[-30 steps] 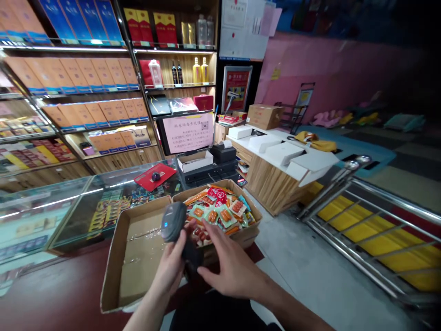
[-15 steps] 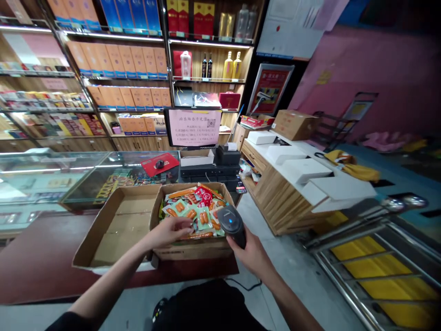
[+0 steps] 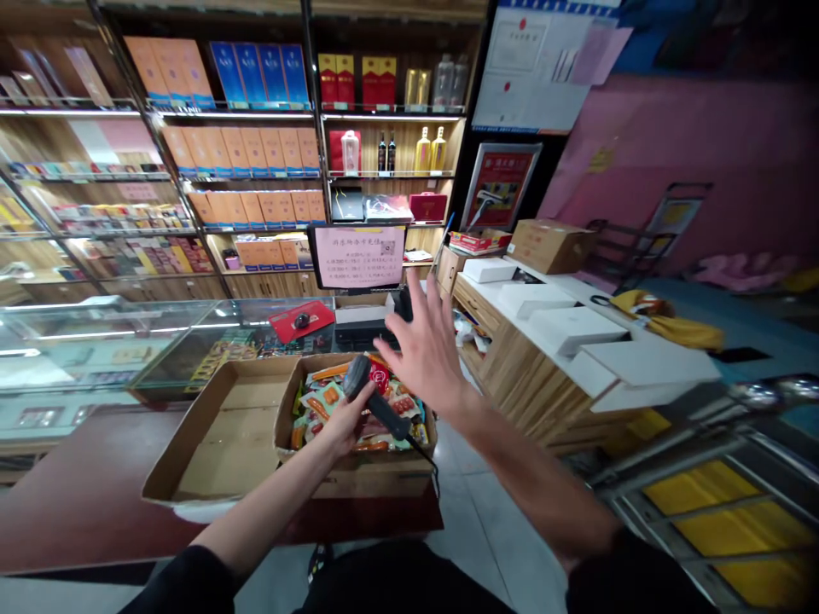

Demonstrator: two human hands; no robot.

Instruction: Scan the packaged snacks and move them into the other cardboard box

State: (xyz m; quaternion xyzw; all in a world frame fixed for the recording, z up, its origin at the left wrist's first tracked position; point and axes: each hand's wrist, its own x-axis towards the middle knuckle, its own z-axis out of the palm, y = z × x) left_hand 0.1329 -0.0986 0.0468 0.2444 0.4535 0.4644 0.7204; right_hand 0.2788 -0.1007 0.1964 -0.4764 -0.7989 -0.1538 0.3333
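A dark scanner (image 3: 385, 411) is gripped by the fingers of the left hand (image 3: 349, 419), its handle slanting to their right and trailing a cord (image 3: 422, 450). Below those fingers, snack packets (image 3: 316, 409) fill a carton (image 3: 377, 484); left of them, another carton (image 3: 221, 439) sits on the reddish counter (image 3: 83, 490). The right hand (image 3: 427, 345) is raised to their upper right, its fingers spread, holding nothing. Beyond these stands a monitor (image 3: 358, 258) bearing a pink notice.

Right hand (image 3: 426, 350), mid-frame, blocks most of the printer (image 3: 401, 303); scanner (image 3: 385, 413) masks some packets (image 3: 331, 396). Lower right, railing (image 3: 671, 448) blurs, cut by the edge; table (image 3: 83, 477) cropped at left; sign's (image 3: 358, 256) smallest print, unreadable!
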